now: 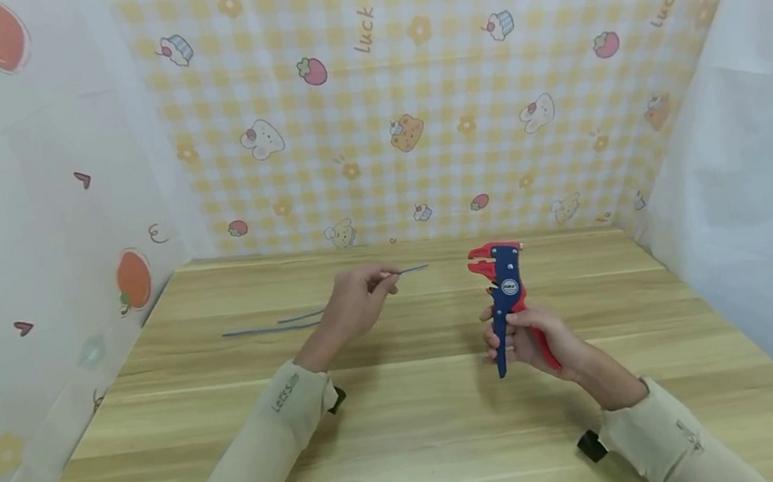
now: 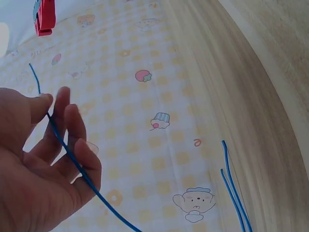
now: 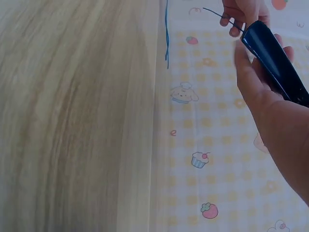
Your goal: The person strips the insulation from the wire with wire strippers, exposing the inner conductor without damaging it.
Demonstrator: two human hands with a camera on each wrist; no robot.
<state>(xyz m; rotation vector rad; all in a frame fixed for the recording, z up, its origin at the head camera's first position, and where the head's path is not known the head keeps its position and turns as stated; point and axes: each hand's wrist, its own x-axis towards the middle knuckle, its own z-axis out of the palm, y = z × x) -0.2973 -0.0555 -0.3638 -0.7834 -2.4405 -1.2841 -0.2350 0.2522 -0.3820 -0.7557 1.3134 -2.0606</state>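
My left hand pinches a thin blue wire between thumb and fingers. A short end of that wire points right, toward the tool; in the left wrist view its longer part runs across the palm. My right hand grips a wire stripper by its handles, holding it upright above the table. The stripper has a blue body and red jaws, which face left and stand apart from the wire. In the right wrist view a dark handle hides part of the fingers.
Two more blue wires lie side by side on the wood-grain table, toward its back left. A yellow checked cloth hangs behind the table, with a fruit-printed sheet at left and a plain white sheet at right.
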